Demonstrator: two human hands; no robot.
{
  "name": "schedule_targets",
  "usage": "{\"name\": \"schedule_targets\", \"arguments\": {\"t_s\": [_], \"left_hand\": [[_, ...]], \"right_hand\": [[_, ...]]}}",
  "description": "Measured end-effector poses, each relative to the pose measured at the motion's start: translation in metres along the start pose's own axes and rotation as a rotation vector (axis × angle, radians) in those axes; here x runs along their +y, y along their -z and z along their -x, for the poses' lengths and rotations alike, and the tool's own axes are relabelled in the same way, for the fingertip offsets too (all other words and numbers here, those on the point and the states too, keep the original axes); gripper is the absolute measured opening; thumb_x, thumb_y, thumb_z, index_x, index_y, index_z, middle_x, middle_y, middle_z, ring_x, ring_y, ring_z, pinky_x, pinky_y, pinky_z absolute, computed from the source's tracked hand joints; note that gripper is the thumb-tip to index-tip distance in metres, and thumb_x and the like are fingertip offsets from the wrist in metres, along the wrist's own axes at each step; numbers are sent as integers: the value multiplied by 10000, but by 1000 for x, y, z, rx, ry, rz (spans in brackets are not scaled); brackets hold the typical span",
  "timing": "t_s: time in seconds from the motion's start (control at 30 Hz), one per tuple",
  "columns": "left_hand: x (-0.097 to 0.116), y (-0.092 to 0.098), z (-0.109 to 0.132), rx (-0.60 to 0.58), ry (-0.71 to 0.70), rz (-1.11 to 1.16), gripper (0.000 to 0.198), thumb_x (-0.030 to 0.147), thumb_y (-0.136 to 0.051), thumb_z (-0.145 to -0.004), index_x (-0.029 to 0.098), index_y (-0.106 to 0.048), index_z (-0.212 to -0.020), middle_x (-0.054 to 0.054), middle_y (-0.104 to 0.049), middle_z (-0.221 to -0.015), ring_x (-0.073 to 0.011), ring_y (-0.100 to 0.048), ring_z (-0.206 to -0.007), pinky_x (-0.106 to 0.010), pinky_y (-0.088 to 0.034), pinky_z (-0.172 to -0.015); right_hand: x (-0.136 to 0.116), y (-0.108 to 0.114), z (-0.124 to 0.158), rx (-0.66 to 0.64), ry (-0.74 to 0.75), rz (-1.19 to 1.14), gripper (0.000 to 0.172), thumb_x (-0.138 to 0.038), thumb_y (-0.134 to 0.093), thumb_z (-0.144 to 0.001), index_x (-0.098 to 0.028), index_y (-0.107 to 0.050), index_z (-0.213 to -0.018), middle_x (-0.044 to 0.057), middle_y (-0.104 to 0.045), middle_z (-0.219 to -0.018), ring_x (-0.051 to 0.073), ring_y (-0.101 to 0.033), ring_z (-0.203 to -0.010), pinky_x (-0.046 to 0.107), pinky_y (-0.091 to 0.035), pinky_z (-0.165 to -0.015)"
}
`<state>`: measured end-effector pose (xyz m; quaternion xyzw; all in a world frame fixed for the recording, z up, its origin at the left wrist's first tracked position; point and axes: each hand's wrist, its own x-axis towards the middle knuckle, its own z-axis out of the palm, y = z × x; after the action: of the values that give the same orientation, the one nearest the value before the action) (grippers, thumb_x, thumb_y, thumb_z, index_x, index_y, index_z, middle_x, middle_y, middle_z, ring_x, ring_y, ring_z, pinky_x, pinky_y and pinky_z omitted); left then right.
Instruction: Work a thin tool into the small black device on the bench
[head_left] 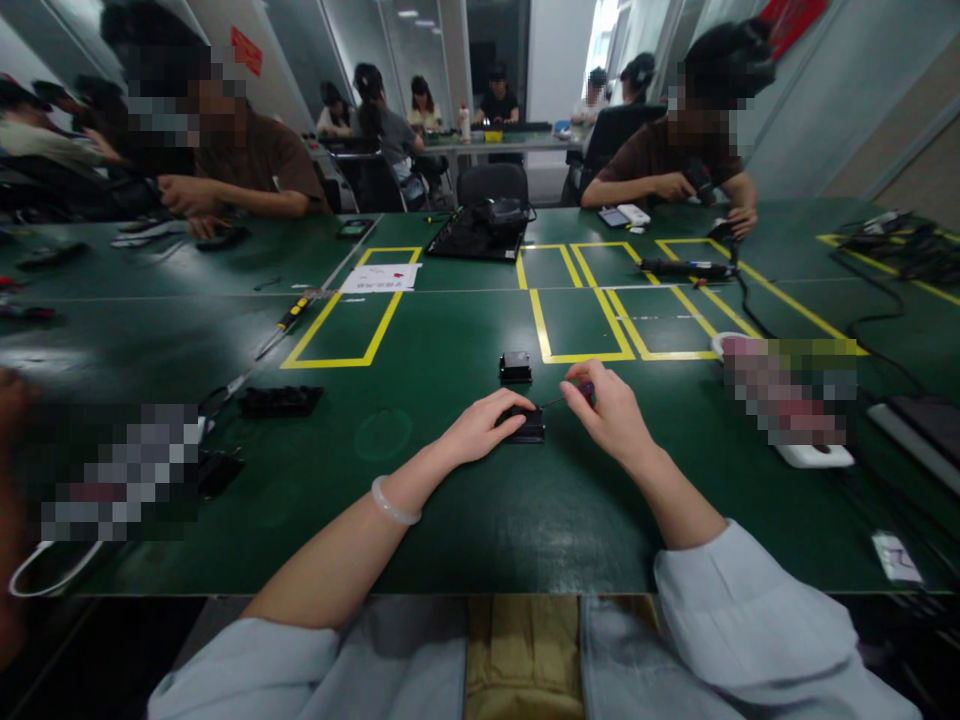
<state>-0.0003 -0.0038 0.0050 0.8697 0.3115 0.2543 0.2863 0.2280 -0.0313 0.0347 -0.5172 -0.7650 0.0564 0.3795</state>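
Note:
A small black rectangular part (531, 430) lies on the green table, partly covered by my left hand (484, 425). The fingers of that hand rest on its top and left side, pressing it against the surface. In my right hand (606, 405) is a screwdriver (586, 391) with a dark reddish handle, pinched between thumb and fingers. Its thin shaft points left, and the tip reaches the right upper edge of the black part. Just beyond stands a second small black block (515, 366), touched by neither hand.
Yellow tape outlines (589, 357) mark the table ahead. A yellow-black screwdriver (294, 312) and a black strip-shaped part (280, 400) lie left. A black electric screwdriver (686, 269) with a cable is at right. Blurred white-edged devices flank my arms. Two co-workers sit opposite.

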Motion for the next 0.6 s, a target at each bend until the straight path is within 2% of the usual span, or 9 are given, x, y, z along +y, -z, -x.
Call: {"name": "schedule_targets", "arguments": {"t_s": [0.13,0.3,0.6], "left_hand": [[-1,-1,0,5,-1,-4,246,304,-442,-966,215,-579,-1150,-51,-615,-1118,-197,-580,-1060,-330,-433,-952],[-1,-1,0,4,3,-6,251,310,-440,-964,218,-578,-1153,-54,-616,-1123,-203,-578,-1068,-336,-433,-953],[0,1,1,-10,-2,-2,263,334,-473,-953,216,-576,-1165,-55,-607,-1124,-202,-572,-1066,-332,-432,-951]], "right_hand": [[0,0,0,6,-12,-2,189,-392,-450,-924,-221,-525,-896,52,-633,-800,195,-566,-720,311,-424,-690],[-1,-1,0,18,-12,-26,120,-279,-450,-882,-217,-515,-962,34,-612,-767,179,-560,-678,300,-429,-673],[-1,0,0,3,-18,-29,208,-222,-486,-818,-202,-490,-1025,39,-612,-807,176,-556,-686,304,-435,-676]]}}
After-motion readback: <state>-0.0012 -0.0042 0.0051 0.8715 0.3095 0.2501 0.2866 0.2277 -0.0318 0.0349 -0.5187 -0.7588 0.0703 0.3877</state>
